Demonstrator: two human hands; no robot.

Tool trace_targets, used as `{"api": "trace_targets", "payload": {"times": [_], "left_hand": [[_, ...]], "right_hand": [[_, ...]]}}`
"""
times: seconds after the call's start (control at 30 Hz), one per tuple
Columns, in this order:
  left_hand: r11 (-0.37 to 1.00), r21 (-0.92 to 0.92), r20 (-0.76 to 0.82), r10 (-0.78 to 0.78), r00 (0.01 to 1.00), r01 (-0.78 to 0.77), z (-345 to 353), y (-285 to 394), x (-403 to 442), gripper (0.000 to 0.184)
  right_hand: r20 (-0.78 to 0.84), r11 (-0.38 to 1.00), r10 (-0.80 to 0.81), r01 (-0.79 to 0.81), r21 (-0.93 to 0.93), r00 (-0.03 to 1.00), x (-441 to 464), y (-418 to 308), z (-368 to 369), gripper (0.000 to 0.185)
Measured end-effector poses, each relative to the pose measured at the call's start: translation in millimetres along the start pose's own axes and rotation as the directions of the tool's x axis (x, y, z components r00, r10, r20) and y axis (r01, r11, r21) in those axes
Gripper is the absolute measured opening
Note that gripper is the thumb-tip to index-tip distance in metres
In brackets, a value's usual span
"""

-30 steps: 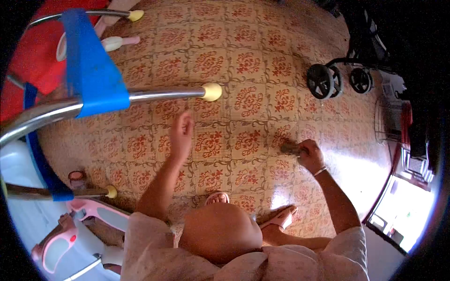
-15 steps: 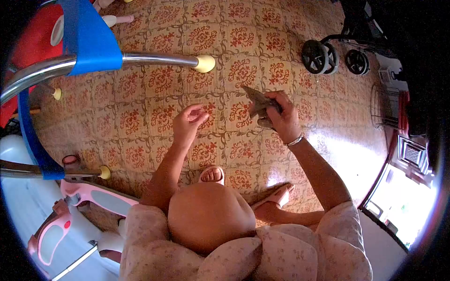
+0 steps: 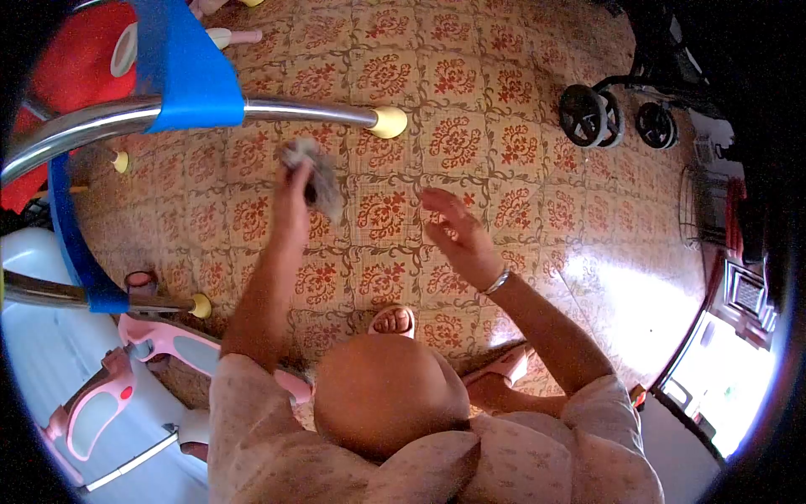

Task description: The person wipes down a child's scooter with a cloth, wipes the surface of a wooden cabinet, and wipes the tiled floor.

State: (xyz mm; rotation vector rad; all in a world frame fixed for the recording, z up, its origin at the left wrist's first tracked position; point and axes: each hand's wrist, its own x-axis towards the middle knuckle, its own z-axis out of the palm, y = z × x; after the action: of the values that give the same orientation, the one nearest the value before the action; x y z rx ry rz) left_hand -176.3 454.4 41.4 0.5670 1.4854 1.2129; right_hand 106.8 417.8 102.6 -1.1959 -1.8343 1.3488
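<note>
My left hand [image 3: 291, 206] is closed around a crumpled grey cloth [image 3: 323, 181], held above the patterned floor below the end of a metal tube. The cloth is blurred by motion, and its far part bunches up past my fingers. To the right, my right hand [image 3: 463, 242] holds nothing; its fingers are apart and bent a little, and a silver bracelet [image 3: 499, 280] circles the wrist. A gap of bare floor shows between the two hands.
A chrome tube frame [image 3: 311, 111] with a blue strap [image 3: 189, 84] reaches in from the left. Below it are a pink and grey plastic piece [image 3: 101, 412] and a pale blue tub [image 3: 38, 353]. Black wheels [image 3: 588, 116] stand at upper right. My slippered foot [image 3: 392, 320] is below.
The grey cloth has passed from my right hand to my left. My left hand has swung up and left with it, while my right hand has opened and moved left and down.
</note>
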Motion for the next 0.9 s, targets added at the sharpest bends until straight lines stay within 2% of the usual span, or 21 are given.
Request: {"api": "trace_targets", "payload": {"times": [0.03,0.07,0.17,0.2,0.27,0.3,0.33,0.4,0.43,0.5,0.57,0.6,0.63,0.67,0.7,0.73,0.77,0.87,0.9], "left_hand": [[0.977,0.211,-0.133,0.010,0.991,0.019,4,29,10,0.039],[0.925,0.379,-0.151,0.072,0.986,-0.009,6,36,29,0.039],[0.594,0.779,0.121,0.177,0.977,-0.203,-19,0,149,0.034],[0.597,0.776,0.131,0.160,0.978,-0.202,-8,-12,162,0.034],[0.256,0.887,0.364,0.122,0.923,-0.384,13,-35,180,0.032],[0.229,0.790,0.469,0.373,0.801,-0.569,0,-102,212,0.032],[0.226,0.787,0.479,0.364,0.799,-0.575,12,-90,190,0.032],[0.307,0.660,0.556,0.412,0.721,-0.685,45,-50,99,0.030],[0.139,0.672,0.595,0.484,0.642,-0.727,45,-64,82,0.028],[0.157,0.676,0.571,0.507,0.646,-0.720,62,-71,33,0.026],[0.483,0.648,0.508,0.302,0.807,-0.589,105,-64,-14,0.027],[0.605,0.634,0.511,0.139,0.848,-0.481,122,-67,-30,0.027],[0.446,0.538,0.582,0.418,0.698,-0.715,131,-89,-44,0.026],[0.521,0.444,0.595,0.437,0.675,-0.729,141,-114,-54,0.025],[0.589,0.343,0.607,0.456,0.651,-0.732,150,-139,-65,0.025],[0.865,0.237,0.628,0.211,0.749,-0.443,155,-150,-73,0.024],[0.865,0.239,0.621,0.213,0.755,-0.441,151,-139,-79,0.024],[0.991,0.132,0.451,-0.034,0.892,-0.029,138,-85,-87,0.031],[0.993,0.053,0.407,-0.114,0.906,0.101,121,-74,-79,0.034]], "right_hand": [[-0.013,0.996,0.081,-0.081,0.040,0.997,-7,13,-6,0.039],[-0.024,0.984,0.164,-0.161,0.081,0.986,-13,23,-10,0.037],[-0.014,0.978,0.206,-0.206,0.018,0.978,-30,34,-20,0.036],[-0.019,0.974,0.225,-0.225,0.016,0.974,-34,37,-21,0.036],[-0.031,0.968,0.251,-0.250,0.029,0.968,-43,43,-23,0.032],[-0.036,0.963,0.267,-0.266,0.035,0.963,-48,47,-25,0.032],[-0.043,0.966,0.257,-0.258,-0.005,0.965,-50,52,-28,0.032],[-0.058,0.966,0.255,-0.257,-0.032,0.965,-55,58,-29,0.031],[-0.047,0.947,0.319,-0.320,-0.015,0.947,-56,60,-30,0.031],[-0.036,0.924,0.382,-0.382,0.005,0.923,-59,66,-26,0.032],[0.013,0.904,0.427,-0.427,-0.014,0.904,-63,77,-15,0.038],[0.014,0.904,0.428,-0.428,-0.015,0.904,-67,82,-6,0.038],[-0.071,0.919,0.386,-0.391,-0.056,0.920,-71,88,3,0.044],[-0.153,0.931,0.333,-0.350,-0.102,0.931,-70,90,7,0.051],[-0.171,0.913,0.395,-0.407,-0.039,0.902,-66,84,6,0.066],[-0.161,0.915,0.390,-0.401,-0.042,0.907,-64,81,4,0.066],[-0.191,0.926,0.378,-0.368,0.089,0.906,-63,79,2,0.068],[-0.184,0.884,0.366,-0.279,0.376,0.912,-61,67,-8,0.072],[-0.184,0.924,0.286,-0.220,0.312,0.940,-57,55,-13,0.069]]}}
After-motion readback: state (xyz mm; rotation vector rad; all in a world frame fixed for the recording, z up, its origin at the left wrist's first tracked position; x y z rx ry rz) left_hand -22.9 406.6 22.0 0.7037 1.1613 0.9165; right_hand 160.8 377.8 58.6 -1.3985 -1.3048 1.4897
